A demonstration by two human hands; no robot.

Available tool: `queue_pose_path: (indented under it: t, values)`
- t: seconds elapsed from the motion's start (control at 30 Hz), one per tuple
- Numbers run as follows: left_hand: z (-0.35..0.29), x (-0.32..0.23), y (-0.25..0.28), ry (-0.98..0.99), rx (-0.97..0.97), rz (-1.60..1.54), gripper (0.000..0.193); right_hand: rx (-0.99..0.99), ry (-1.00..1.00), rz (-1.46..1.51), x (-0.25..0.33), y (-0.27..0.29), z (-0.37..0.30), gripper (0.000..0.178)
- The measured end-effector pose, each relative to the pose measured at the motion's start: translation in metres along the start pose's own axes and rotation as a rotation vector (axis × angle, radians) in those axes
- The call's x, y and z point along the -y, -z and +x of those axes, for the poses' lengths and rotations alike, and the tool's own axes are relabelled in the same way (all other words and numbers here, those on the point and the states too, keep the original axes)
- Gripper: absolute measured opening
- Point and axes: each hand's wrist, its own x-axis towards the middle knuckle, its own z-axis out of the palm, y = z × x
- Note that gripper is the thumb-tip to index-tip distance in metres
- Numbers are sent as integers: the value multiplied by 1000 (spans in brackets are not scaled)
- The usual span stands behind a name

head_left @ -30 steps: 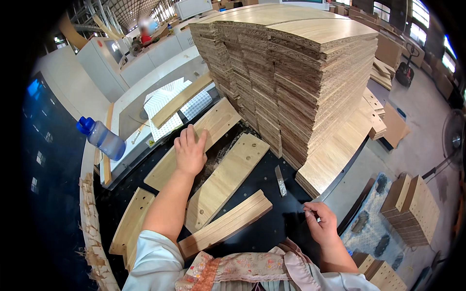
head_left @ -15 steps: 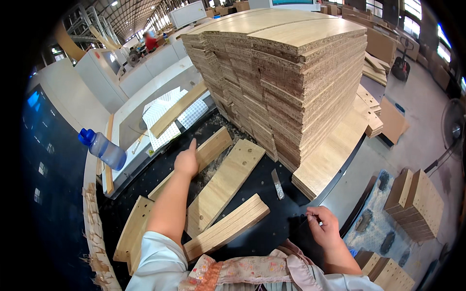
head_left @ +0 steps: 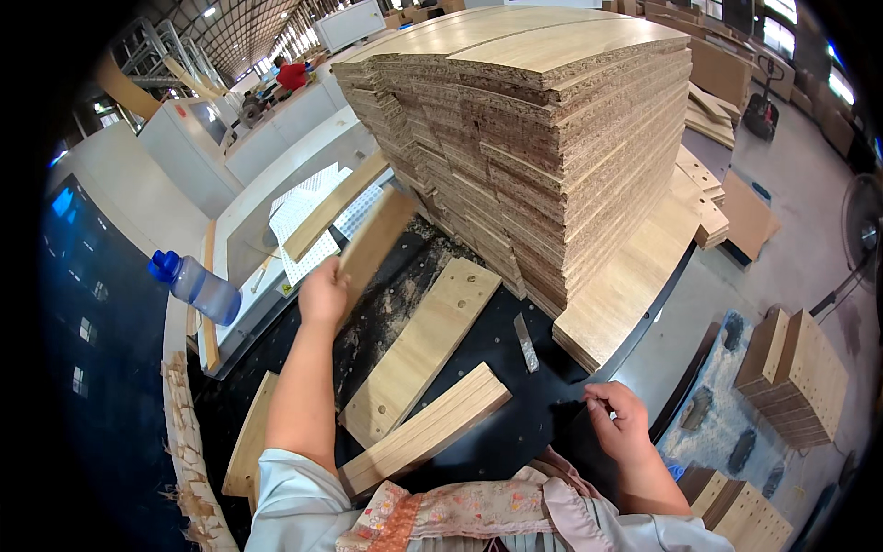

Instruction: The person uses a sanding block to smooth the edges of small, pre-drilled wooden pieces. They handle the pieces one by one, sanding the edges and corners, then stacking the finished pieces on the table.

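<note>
My left hand (head_left: pixel 324 293) is closed around a narrow wooden board (head_left: pixel 379 237), which is tilted up off the black table (head_left: pixel 478 359). Bare sawdust shows where that board lay. Beside it lies a wider wooden board with drilled holes (head_left: pixel 421 354). A short stack of wooden strips (head_left: pixel 428 428) rests closer to my body, and another drilled board (head_left: pixel 248 437) sits left of my forearm. My right hand (head_left: pixel 621 421) is curled with thumb against fingers over the table's right edge; whatever it may pinch is hidden. A flat metal strip (head_left: pixel 526 342) lies between the boards and that hand.
A tall stack of chipboard panels (head_left: pixel 515 156) fills the far side. Left stand a blue-capped water bottle (head_left: pixel 198 287) and printed sheets (head_left: pixel 303 216) under a wooden strip. Drilled blocks (head_left: pixel 800 377) stand on a blue pallet (head_left: pixel 708 405) to the right; a person in red is far off.
My left hand, earlier lying with a finger extended along the narrow board, has gripped and raised it, shifting slightly left. My right hand has barely moved.
</note>
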Motion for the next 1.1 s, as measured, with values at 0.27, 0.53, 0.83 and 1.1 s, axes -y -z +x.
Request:
queue_pose_path:
  t: [0.27, 0.53, 0.83, 1.1]
  values:
    - [2, 67, 37, 51, -391, -922, 26, 1, 32, 30, 7, 1, -7, 17]
    - [-43, 70, 21, 18, -545, -1162, 20, 55, -26, -10, 22, 16, -14, 14]
    - [-68, 38, 86, 93, -559, -1446, 20, 88, 214, 91, 71, 6, -11, 20]
    - [-138, 7, 113, 135, -375, -2143, 42, -17, 467, 114, 102, -23, 27, 17]
